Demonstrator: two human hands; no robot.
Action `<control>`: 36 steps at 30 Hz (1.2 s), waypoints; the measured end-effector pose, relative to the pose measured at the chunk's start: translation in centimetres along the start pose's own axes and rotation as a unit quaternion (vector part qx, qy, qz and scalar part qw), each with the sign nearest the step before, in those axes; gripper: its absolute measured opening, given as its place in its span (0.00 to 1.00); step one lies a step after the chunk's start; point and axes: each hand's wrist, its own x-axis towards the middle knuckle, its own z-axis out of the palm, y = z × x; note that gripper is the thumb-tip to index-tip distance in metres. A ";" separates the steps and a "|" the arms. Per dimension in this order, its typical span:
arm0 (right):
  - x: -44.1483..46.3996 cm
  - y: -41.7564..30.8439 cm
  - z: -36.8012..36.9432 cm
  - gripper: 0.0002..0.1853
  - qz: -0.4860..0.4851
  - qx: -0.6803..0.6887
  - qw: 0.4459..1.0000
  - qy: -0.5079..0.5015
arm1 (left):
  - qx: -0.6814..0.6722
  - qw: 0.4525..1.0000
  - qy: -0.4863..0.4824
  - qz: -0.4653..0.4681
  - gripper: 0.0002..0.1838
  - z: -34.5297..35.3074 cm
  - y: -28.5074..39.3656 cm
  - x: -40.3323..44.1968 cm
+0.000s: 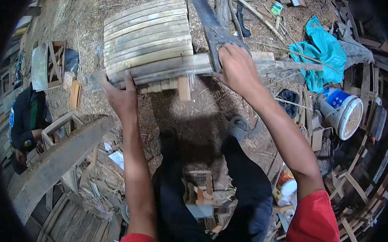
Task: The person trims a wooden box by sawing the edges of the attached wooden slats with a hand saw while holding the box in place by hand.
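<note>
White bucket (349,116), right of slat stack (149,34): blue label (335,98), text unreadable. Stack: rough, pale wooden strips, side by side. Right hand (239,69) clenched on handsaw (206,16), metal blade beside stack's right end; left hand (121,96) grasping stack's near edge.

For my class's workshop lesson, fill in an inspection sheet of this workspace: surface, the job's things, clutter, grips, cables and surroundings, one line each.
Surface: ground strewn with chips and wood scraps.
Job's things: row of pale slats side by side; saw at their right, blade pointing away; whether it touches them is unclear.
Clutter: teal sheet and white bucket at right; loose wood on both sides.
Grips: left hand against wood at the slats' near edge; right hand closed round the saw's handle.
Cables: nothing seen.
Surroundings: another person in dark clothing at left, beside a thick beam.
</note>
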 end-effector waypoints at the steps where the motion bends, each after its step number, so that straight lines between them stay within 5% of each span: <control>1: 0.7 0.1 -0.4 0.27 0.002 -0.002 1.000 -0.012 | 0.029 0.999 -0.021 0.002 0.39 -0.4 0.3 0.6; 6: 1.9 0.4 -2.1 0.19 0.017 0.000 0.997 -0.080 | 0.100 0.988 -0.051 -0.105 0.44 -0.7 0.5 3.6; 10: 1.7 5.0 -2.3 0.15 0.003 -0.042 0.997 -0.059 | 0.018 0.970 -0.107 -0.217 0.44 1.5 0.6 1.4; 13: 1.0 8.5 -3.9 0.11 -0.021 -0.048 0.996 -0.070 | -0.002 0.977 -0.016 -0.213 0.40 4.5 3.3 -3.5; 21: -3.7 9.8 -7.5 0.25 0.016 -0.008 0.992 -0.123 | 0.019 0.980 0.008 -0.197 0.35 5.7 6.8 -8.5; 25: -2.9 7.6 -9.0 0.28 0.128 0.167 0.967 -0.142 | 0.027 0.975 0.004 -0.220 0.34 5.4 6.8 -9.4; 29: -1.4 4.1 -4.6 0.28 0.134 0.190 0.972 -0.034 | -0.004 0.976 -0.008 -0.219 0.35 5.2 7.3 -8.8; 32: -0.8 1.7 -2.1 0.28 0.122 -0.002 0.992 0.031 | -0.012 0.972 -0.033 -0.232 0.33 4.9 7.3 -8.5; 36: -1.6 1.4 -0.6 0.30 0.115 -0.030 0.990 0.080 | -0.017 0.974 -0.029 -0.226 0.28 4.9 7.6 -8.8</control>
